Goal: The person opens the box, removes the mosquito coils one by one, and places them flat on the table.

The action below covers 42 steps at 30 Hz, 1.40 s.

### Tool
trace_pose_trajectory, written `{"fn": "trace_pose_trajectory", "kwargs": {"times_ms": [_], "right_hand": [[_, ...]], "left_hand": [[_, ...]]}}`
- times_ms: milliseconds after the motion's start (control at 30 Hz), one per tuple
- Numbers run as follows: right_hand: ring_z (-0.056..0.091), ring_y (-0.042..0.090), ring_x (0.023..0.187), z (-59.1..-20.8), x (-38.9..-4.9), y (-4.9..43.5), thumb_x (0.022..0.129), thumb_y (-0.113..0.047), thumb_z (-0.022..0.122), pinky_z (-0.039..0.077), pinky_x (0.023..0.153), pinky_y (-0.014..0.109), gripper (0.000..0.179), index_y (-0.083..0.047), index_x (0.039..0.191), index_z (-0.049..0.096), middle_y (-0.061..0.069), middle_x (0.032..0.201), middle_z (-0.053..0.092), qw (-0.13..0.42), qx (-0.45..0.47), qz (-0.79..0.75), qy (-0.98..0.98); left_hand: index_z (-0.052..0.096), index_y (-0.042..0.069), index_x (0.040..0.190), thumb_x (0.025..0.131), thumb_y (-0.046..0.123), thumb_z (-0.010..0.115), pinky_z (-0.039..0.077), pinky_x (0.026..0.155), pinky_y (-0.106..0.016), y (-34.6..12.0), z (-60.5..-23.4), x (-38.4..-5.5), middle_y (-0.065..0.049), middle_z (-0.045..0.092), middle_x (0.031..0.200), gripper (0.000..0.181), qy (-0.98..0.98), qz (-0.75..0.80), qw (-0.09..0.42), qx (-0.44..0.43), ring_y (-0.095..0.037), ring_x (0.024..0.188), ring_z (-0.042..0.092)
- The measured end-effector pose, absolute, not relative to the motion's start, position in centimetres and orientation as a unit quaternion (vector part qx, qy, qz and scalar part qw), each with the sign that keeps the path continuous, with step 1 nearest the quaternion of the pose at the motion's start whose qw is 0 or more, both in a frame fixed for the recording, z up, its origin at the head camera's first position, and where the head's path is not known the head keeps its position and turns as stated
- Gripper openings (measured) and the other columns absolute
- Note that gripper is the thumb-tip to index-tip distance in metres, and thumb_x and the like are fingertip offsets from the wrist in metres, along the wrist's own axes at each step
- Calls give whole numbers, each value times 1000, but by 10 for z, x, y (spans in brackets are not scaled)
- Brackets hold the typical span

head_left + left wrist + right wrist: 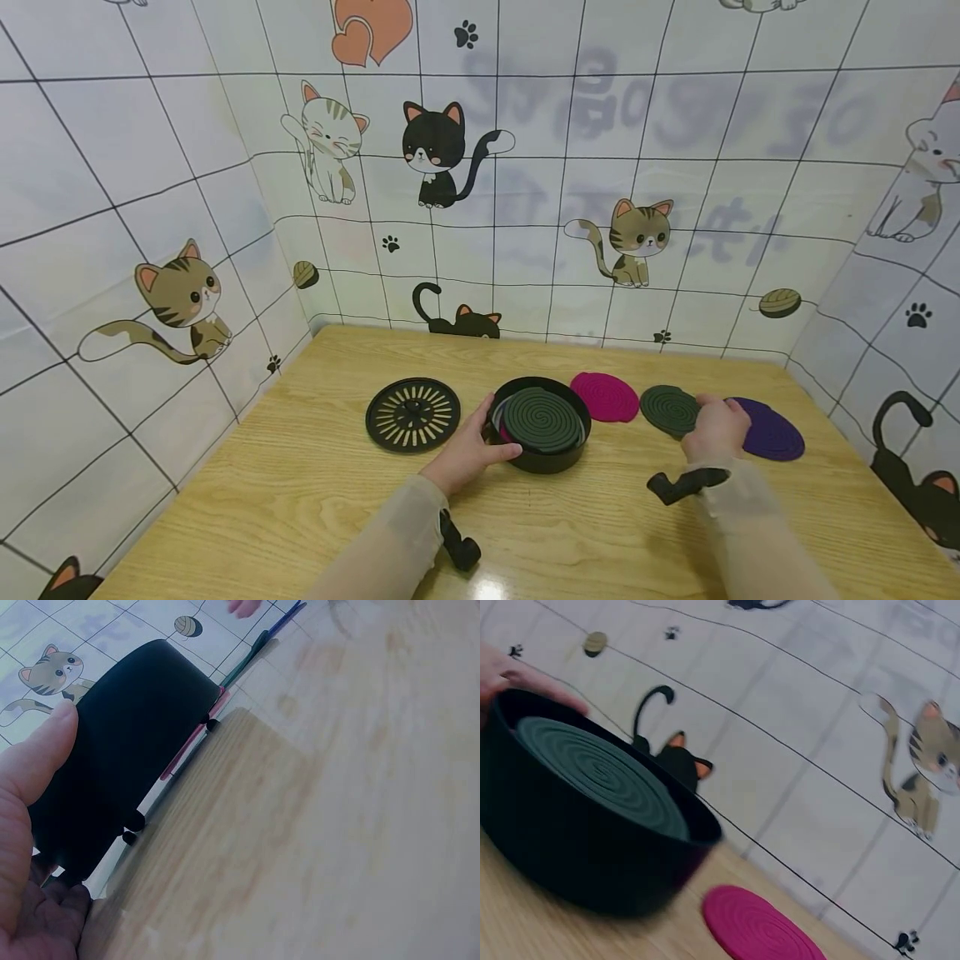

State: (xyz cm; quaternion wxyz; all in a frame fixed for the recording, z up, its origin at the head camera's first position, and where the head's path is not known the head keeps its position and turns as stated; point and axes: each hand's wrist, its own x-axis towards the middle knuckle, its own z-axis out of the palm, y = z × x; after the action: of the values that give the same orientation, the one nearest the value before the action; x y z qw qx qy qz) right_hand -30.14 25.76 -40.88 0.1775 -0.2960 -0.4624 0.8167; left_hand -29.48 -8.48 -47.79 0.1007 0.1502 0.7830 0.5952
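Note:
My left hand (468, 450) grips the left side of a round black mosquito coil holder (551, 461), thumb toward the front of its rim. A dark green mosquito coil (542, 419) lies on top inside it, with a bit of pink showing beneath at the edge. In the left wrist view, the thumb presses the holder's dark wall (142, 735). Over at the right, my right hand (718, 429) is above the table, overlapping the edges of another green coil (667, 410) and a purple coil (768, 432). Its fingers are loosely bent, and no held thing shows; its fingertips are partly hidden.
Between the holder and the green coil on the table lies a pink coil (604, 397). A black slotted lid (412, 415) rests to the left of the holder. The wooden table (570, 542) meets a cat-patterned wall covering (525, 192) at the back and sides.

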Motion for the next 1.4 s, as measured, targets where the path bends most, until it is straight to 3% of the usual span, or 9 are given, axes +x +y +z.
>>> {"fn": "trace_pose_trajectory", "kwargs": {"times_ms": [33,100,200,267,400,700,933,1400], "right_hand": [[34,6,127,-409,-302,255,97,-10,48,29,102,20,66,-21,153,15,-10,146,27,174,-292,815,-470],[46,6,108,-407,-302,242,96,-10,49,36,91,18,65,-15,153,17,-7,134,37,156,-270,798,-517],[45,5,88,-406,-304,225,97,-12,49,41,81,20,63,-7,152,18,0,126,42,121,-226,778,-574],[44,15,114,-406,-305,215,99,-13,46,36,101,27,61,-2,152,18,10,143,35,92,-184,770,-604],[31,29,136,-407,-306,200,101,-10,44,27,113,38,57,2,150,19,19,153,23,32,-110,756,-645],[39,37,130,-407,-314,174,100,-13,50,32,109,46,49,7,142,34,23,141,39,-41,-26,698,-714],[35,37,133,-404,-317,157,100,-11,51,29,111,45,51,9,142,32,27,145,34,-69,4,672,-737],[32,39,135,-408,-319,135,98,-20,56,26,110,55,57,2,145,33,24,146,34,-78,5,570,-818]], "left_hand": [[9,24,156,80,41,78,23,114,-46,-85,-478,-295,-8,15,159,104,783,595,101,150,-26,143,24],[9,24,156,80,41,78,23,114,-46,-84,-478,-294,-8,15,159,104,784,594,102,150,-26,143,24],[9,23,156,80,41,78,23,114,-46,-84,-478,-295,-8,14,159,104,784,594,103,152,-26,143,24],[8,23,156,80,41,78,23,114,-46,-84,-478,-295,-8,14,159,104,783,594,103,153,-27,143,24],[8,22,156,80,43,77,24,114,-45,-84,-480,-297,-7,14,159,105,784,593,103,152,-26,143,24],[8,23,156,78,45,78,24,113,-45,-84,-485,-301,-8,13,159,107,781,596,104,154,-26,143,24],[7,25,156,77,48,78,26,112,-45,-85,-484,-300,-8,16,158,109,784,593,107,151,-27,142,26],[6,21,156,79,45,78,24,113,-46,-84,-484,-300,-8,14,159,108,772,607,105,156,-28,143,23]]}}
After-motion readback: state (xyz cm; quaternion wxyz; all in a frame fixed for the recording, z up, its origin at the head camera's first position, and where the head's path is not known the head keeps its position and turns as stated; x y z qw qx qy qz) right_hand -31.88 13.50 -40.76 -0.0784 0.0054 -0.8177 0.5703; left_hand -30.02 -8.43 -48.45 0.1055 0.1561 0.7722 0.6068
